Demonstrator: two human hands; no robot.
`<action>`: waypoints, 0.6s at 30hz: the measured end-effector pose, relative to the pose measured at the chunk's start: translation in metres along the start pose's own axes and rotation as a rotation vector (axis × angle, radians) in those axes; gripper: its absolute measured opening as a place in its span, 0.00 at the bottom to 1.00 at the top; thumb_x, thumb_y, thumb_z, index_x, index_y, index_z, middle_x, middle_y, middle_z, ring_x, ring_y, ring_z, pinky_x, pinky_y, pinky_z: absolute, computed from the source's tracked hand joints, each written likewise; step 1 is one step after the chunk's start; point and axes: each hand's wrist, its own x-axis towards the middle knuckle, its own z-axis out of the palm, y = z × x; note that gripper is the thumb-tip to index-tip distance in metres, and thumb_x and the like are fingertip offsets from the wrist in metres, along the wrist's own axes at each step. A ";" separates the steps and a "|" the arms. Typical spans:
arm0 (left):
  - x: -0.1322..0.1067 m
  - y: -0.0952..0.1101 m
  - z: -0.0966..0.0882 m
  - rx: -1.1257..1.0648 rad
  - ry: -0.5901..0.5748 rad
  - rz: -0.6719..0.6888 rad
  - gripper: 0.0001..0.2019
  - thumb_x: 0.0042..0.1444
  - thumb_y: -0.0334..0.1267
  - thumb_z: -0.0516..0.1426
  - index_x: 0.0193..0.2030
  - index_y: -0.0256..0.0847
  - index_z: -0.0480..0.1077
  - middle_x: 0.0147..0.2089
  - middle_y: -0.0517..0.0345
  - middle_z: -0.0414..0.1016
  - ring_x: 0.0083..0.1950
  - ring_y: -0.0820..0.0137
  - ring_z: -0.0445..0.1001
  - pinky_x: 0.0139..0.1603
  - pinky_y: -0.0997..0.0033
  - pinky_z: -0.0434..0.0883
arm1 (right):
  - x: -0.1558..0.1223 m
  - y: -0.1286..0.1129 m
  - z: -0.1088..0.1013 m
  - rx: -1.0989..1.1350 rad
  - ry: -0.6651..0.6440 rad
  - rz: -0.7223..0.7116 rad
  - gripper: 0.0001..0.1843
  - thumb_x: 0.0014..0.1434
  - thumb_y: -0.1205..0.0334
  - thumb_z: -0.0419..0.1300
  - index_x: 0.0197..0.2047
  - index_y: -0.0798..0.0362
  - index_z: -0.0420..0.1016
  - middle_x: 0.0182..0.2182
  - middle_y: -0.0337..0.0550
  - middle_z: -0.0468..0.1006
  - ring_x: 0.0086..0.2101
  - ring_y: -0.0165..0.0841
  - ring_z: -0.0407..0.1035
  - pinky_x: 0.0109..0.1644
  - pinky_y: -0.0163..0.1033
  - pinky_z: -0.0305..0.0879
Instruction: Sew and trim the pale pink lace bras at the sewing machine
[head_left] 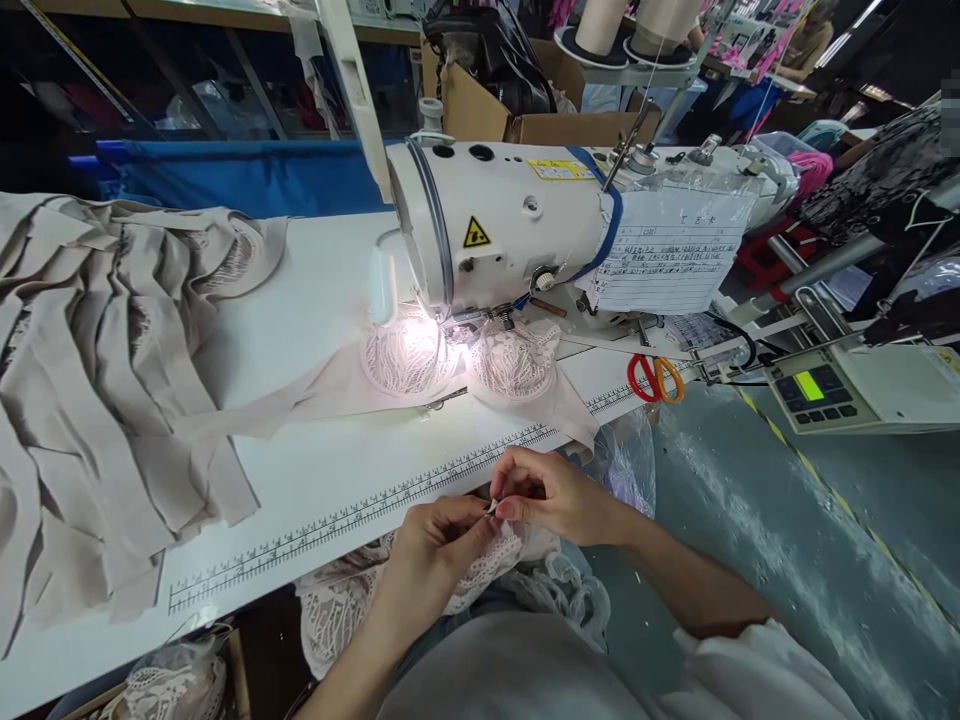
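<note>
At the table (pixel 315 300) edge, lace (pixel 504 556) sits pinched between fingers (pixel 525 487).

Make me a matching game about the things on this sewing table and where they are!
Things:
1. scissors
2. beige fabric pile
3. lace cups
4. lace piece

Places:
A. lit up under the sewing machine
B. pinched by the left hand and right hand
C. on the left part of the table
D. at the table's right end, beside the ruler strip

Pairs: 1-D, 2-C, 3-A, 4-B.
</note>
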 end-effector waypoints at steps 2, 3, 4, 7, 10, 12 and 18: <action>0.000 0.000 0.000 0.025 0.007 0.015 0.17 0.55 0.51 0.62 0.31 0.36 0.81 0.22 0.62 0.60 0.25 0.77 0.50 0.24 0.74 0.50 | 0.000 0.002 0.002 0.013 0.023 -0.001 0.22 0.59 0.44 0.67 0.40 0.54 0.68 0.27 0.36 0.74 0.27 0.28 0.67 0.30 0.33 0.58; 0.001 -0.001 -0.001 0.033 0.013 0.027 0.17 0.56 0.50 0.62 0.32 0.37 0.81 0.22 0.61 0.63 0.25 0.76 0.52 0.24 0.74 0.52 | 0.000 0.002 0.003 0.022 0.033 -0.001 0.22 0.59 0.44 0.66 0.40 0.53 0.68 0.27 0.36 0.74 0.27 0.28 0.67 0.30 0.33 0.59; 0.001 -0.001 -0.001 0.039 0.020 0.040 0.16 0.56 0.50 0.62 0.33 0.37 0.82 0.23 0.59 0.67 0.25 0.75 0.55 0.25 0.74 0.54 | -0.001 0.003 0.003 0.034 0.042 -0.004 0.22 0.59 0.43 0.66 0.40 0.53 0.67 0.27 0.36 0.73 0.28 0.28 0.67 0.31 0.33 0.60; 0.001 -0.001 -0.003 0.051 0.050 0.058 0.15 0.55 0.49 0.63 0.35 0.39 0.84 0.29 0.54 0.77 0.29 0.71 0.66 0.28 0.73 0.62 | -0.005 0.003 -0.002 0.053 0.093 -0.051 0.23 0.62 0.39 0.62 0.40 0.52 0.67 0.26 0.34 0.70 0.26 0.27 0.64 0.31 0.33 0.60; 0.001 -0.003 -0.005 0.039 0.093 0.060 0.15 0.54 0.49 0.65 0.35 0.39 0.84 0.31 0.52 0.80 0.30 0.69 0.69 0.30 0.72 0.65 | -0.011 0.010 -0.012 -0.027 0.055 -0.127 0.28 0.62 0.33 0.56 0.37 0.53 0.71 0.22 0.32 0.64 0.21 0.25 0.54 0.27 0.32 0.53; 0.001 -0.004 -0.005 0.008 0.106 0.058 0.15 0.54 0.50 0.65 0.35 0.39 0.84 0.31 0.53 0.79 0.28 0.71 0.67 0.28 0.73 0.64 | -0.014 0.018 -0.018 -0.216 -0.021 -0.106 0.27 0.62 0.35 0.58 0.38 0.54 0.75 0.21 0.33 0.66 0.20 0.25 0.53 0.26 0.33 0.51; 0.001 -0.008 -0.010 -0.050 0.100 0.045 0.16 0.55 0.51 0.65 0.34 0.38 0.83 0.28 0.54 0.77 0.31 0.68 0.72 0.29 0.73 0.66 | -0.020 0.039 -0.024 -0.601 -0.193 -0.039 0.18 0.60 0.48 0.65 0.28 0.54 0.77 0.18 0.34 0.65 0.22 0.28 0.60 0.27 0.34 0.52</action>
